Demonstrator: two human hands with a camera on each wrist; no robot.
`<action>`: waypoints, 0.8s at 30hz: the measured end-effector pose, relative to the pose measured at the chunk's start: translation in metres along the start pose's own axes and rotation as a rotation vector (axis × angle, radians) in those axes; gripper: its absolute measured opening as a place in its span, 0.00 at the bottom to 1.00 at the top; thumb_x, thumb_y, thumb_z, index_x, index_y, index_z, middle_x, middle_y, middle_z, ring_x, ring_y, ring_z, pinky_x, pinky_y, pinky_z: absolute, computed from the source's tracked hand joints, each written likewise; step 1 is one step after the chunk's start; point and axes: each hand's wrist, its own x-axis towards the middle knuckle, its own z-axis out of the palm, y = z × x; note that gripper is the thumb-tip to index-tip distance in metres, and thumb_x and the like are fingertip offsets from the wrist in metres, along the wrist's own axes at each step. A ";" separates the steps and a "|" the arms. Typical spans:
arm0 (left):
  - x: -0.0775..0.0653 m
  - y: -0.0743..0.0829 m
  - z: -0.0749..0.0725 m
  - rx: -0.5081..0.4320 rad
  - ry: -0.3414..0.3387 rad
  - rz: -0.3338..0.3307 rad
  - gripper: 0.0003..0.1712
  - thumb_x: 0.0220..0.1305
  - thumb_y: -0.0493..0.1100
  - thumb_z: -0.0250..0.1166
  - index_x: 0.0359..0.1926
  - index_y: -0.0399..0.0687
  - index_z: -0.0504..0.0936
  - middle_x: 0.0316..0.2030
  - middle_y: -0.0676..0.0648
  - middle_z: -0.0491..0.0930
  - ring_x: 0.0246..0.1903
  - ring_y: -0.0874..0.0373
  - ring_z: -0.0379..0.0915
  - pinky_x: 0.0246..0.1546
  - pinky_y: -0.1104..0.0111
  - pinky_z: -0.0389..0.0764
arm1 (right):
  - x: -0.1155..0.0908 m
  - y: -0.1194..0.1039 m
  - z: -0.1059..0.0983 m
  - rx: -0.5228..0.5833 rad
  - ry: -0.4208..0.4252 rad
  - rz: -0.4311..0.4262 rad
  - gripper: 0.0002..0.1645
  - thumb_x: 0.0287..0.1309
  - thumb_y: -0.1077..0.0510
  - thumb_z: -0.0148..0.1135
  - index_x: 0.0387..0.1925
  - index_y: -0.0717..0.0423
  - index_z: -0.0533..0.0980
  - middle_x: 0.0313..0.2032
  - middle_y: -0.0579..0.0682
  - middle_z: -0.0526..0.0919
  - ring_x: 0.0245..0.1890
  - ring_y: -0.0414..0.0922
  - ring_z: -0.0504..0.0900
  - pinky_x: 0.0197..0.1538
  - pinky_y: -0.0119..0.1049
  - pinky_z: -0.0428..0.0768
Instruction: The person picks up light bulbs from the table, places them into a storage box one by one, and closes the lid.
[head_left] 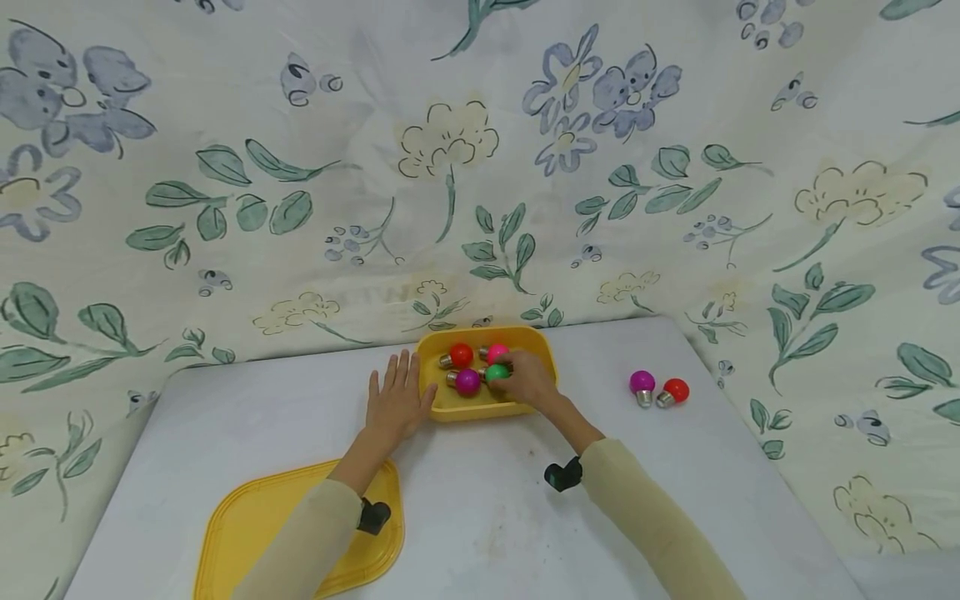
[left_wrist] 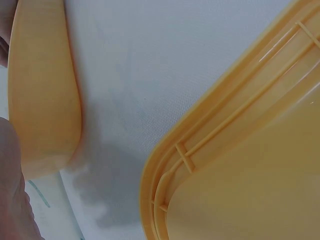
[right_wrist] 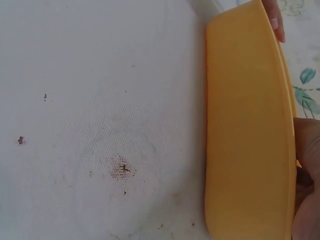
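A yellow plastic container (head_left: 480, 412) at the back of the table holds several small colored light bulbs with metal screw bases. Inside are a red bulb (head_left: 461, 355), a pink bulb (head_left: 498, 353), a purple bulb (head_left: 468, 382) and a green bulb (head_left: 497, 373). My right hand (head_left: 528, 379) reaches over the container's right side, its thumb and fingers pinching the green bulb. Fingers straight, my left hand (head_left: 399, 400) rests against the container's left wall. In the right wrist view, the container's front wall (right_wrist: 247, 125) hides the bulbs.
A flat yellow lid (head_left: 258, 517) with a raised rim lies at the front left, partly under my left forearm. Right of the container, a purple bulb (head_left: 642, 382) and a red bulb (head_left: 677, 390) lie on the white table (head_left: 480, 500). Floral cloth (head_left: 450, 208) hangs behind the table.
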 end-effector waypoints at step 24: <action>-0.001 0.002 -0.003 0.015 0.006 -0.001 0.42 0.78 0.57 0.42 0.77 0.32 0.44 0.77 0.33 0.41 0.76 0.38 0.33 0.71 0.41 0.36 | 0.000 -0.002 0.002 -0.025 -0.005 -0.003 0.23 0.57 0.56 0.74 0.51 0.63 0.81 0.44 0.54 0.82 0.46 0.49 0.79 0.52 0.38 0.80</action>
